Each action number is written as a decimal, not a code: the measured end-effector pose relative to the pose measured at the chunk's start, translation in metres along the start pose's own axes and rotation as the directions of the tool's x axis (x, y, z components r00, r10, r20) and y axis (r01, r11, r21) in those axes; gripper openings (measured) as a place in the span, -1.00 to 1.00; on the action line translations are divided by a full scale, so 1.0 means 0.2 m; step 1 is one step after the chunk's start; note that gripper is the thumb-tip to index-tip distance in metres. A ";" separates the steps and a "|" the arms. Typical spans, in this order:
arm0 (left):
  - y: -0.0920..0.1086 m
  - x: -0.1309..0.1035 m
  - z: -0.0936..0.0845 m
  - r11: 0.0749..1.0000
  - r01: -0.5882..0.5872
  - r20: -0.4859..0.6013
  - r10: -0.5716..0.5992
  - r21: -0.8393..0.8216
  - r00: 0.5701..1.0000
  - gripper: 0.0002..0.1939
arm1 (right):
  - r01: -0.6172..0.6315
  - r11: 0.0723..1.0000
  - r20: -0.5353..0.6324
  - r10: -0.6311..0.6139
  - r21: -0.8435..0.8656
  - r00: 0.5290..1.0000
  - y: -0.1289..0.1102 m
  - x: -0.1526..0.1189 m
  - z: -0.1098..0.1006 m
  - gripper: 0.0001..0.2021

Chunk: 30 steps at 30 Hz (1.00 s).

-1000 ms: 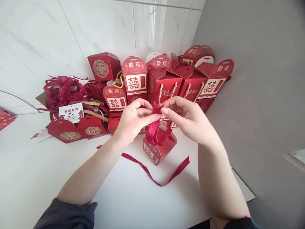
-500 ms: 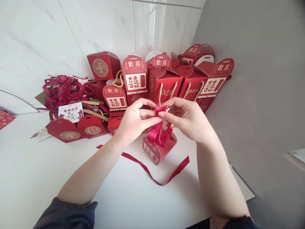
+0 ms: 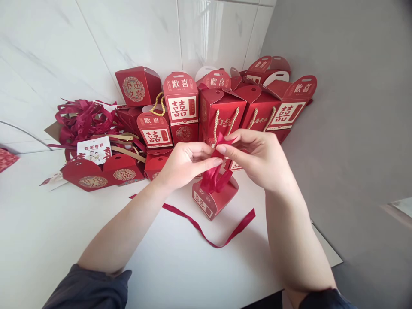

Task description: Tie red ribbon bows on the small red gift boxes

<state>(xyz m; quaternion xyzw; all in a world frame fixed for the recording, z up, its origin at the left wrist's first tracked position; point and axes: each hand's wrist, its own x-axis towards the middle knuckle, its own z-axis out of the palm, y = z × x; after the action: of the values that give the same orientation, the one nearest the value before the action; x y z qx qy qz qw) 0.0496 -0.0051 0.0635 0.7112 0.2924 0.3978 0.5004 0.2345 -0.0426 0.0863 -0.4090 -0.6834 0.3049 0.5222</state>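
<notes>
A dark red satin ribbon (image 3: 212, 178) is pinched between my two hands and hangs in folds from the fingers. My left hand (image 3: 189, 163) grips it from the left, thumb against the fingers. From the right, my right hand (image 3: 254, 156) holds the ribbon's upper ends between thumb and forefinger. Just below, a small red gift box (image 3: 222, 197) with white lettering rests on the white table, its top partly covered by the hanging ribbon. Whether the ribbon is fastened to the box I cannot tell. Another strip of red ribbon (image 3: 206, 236) lies curved in front of the box.
Stacked red gift boxes (image 3: 182, 101) line the tiled wall (image 3: 141, 34). At the left, a tangle of red ribbons (image 3: 83, 120) lies behind a printed white card (image 3: 94, 150) and open red boxes (image 3: 106, 174). A grey wall (image 3: 347, 128) bounds the table (image 3: 167, 262) on the right.
The pinched ribbon's top ends now stand up more and point outward to the right. My left hand has dropped slightly, and the hanging folds have narrowed.
</notes>
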 end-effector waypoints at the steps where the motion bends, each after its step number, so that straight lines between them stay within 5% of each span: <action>1: -0.01 0.01 -0.02 0.999 -0.035 0.089 0.034 0.007 0.995 -0.63 | 0.029 1.000 -0.047 -0.029 0.008 0.998 -0.01 -0.01 0.00 -0.75; 4: -0.07 0.04 -0.05 0.994 -0.097 0.383 0.069 0.055 0.921 -0.18 | 0.105 0.994 -0.174 -0.097 0.034 0.980 -0.05 -0.05 -0.02 -0.80; 6: -0.12 0.05 -0.05 0.982 -0.130 0.469 0.050 0.140 0.882 -0.04 | 0.156 0.987 -0.235 -0.142 0.040 0.961 -0.08 -0.07 -0.04 -0.86; 10: -0.21 0.05 -0.01 0.956 -0.164 0.471 0.032 0.244 0.882 -0.03 | 0.235 0.972 -0.307 -0.217 0.024 0.927 -0.11 -0.10 -0.08 -0.97; 18: -0.37 0.06 -0.01 0.984 -0.015 0.491 -0.076 0.179 0.868 -0.15 | 0.349 0.934 -0.402 -0.290 0.080 0.868 -0.11 -0.08 -0.08 -0.85; 26: -0.40 0.06 0.01 0.995 0.060 0.522 -0.090 0.075 0.848 -0.55 | 0.372 0.928 -0.546 -0.295 0.032 0.784 -0.14 -0.05 -0.06 -0.78; 30: -0.42 0.05 0.01 0.996 0.090 0.485 -0.087 0.016 0.870 -0.51 | 0.337 0.941 -0.570 -0.289 -0.023 0.769 -0.13 -0.04 -0.06 -0.78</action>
<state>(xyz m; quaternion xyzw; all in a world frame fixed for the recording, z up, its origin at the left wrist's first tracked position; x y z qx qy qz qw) 0.0551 0.0299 -0.0136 0.7723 0.1886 0.1847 0.5778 0.2419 -0.0620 0.1073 -0.3398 -0.5432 0.1061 0.7604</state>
